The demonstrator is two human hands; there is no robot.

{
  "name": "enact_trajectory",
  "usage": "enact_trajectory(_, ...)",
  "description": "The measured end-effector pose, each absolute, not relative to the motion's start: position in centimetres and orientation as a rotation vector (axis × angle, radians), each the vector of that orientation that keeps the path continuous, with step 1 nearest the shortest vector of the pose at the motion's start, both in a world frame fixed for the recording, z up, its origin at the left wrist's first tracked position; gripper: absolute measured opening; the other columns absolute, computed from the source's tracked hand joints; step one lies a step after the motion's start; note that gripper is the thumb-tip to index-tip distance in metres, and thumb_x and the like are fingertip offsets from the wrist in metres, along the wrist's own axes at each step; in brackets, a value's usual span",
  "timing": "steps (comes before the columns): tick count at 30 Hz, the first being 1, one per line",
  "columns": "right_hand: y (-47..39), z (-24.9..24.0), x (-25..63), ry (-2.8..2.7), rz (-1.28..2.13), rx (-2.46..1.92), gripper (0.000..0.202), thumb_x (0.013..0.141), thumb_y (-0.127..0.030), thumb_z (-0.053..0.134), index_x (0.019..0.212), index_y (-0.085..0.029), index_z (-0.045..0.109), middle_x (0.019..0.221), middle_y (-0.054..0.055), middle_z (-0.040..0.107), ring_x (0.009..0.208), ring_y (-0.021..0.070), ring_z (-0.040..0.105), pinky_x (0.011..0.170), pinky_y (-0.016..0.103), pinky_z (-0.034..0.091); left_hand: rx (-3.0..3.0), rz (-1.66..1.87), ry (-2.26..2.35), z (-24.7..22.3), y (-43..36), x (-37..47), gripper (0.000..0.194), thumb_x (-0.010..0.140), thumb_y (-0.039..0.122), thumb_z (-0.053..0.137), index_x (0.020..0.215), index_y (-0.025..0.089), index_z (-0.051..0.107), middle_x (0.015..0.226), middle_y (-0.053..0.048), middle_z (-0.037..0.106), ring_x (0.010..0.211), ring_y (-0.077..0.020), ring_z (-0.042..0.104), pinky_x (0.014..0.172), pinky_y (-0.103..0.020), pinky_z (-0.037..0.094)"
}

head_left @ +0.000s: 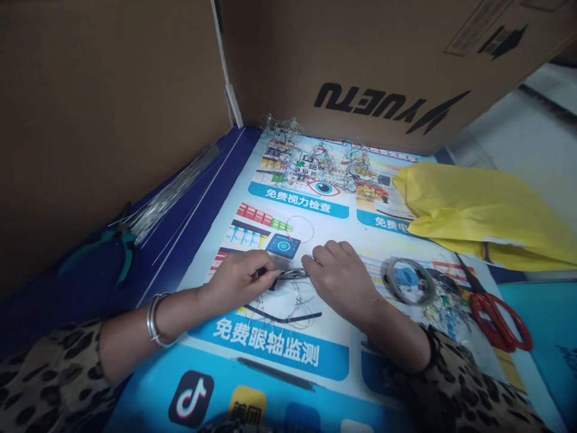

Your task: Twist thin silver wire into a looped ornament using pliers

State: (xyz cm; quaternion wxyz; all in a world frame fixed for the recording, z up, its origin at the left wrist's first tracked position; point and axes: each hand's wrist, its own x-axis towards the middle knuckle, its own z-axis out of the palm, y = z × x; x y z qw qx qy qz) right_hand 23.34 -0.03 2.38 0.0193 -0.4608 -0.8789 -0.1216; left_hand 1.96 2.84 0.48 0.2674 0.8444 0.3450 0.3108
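Observation:
My left hand (246, 273) is closed in a pinch, thumb and forefinger together at one end of a short silver wire bundle (293, 274). At its other end my right hand (342, 279) is curled shut, and its fingers hide how that end is gripped. The bundle looks looped or twisted; its exact shape is too small to tell. Just beyond my hands a thin wire ring (300, 216) rises over the printed sheet (360, 240). Below them lie fine wire pieces with small bead-like bits (295, 307).
Teal-handled pliers (126, 255) and a bundle of straight wires (174, 192) lie left. A tape roll (430, 293), red-handled scissors (509, 325) and a yellow bag (487, 210) are right. Beaded wire tangles (324, 159) lie before a cardboard box (360, 42).

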Motion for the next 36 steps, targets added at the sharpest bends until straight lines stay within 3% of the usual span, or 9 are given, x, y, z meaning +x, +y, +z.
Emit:
enact_trajectory(15,-0.6,2.73,22.97,-2.706,-0.454,-1.424,0.01,0.08,-0.01,0.051,0.076,-0.016,0.057,0.069,0.005,0.054,0.068,0.0184,0.039,0.061,0.032,0.02,2.335,0.81,0.917,0.49,2.78,2.03,0.014,0.081,0.019,0.052,0.069,0.015,0.056,0.06,0.0,0.059,0.054,-0.0087,0.052,0.052,-0.022,0.044)
enact_trajectory(36,-0.83,2.9,22.92,-2.747,-0.415,-1.467,0.007,0.08,-0.012,0.052,0.076,-0.017,0.055,0.072,0.004,0.054,0.07,0.0197,0.041,0.061,0.033,0.02,2.32,0.789,0.921,0.51,2.56,2.06,0.015,0.081,0.018,0.051,0.067,0.015,0.054,0.059,0.0,0.058,0.054,-0.009,0.052,0.052,-0.022,0.043)
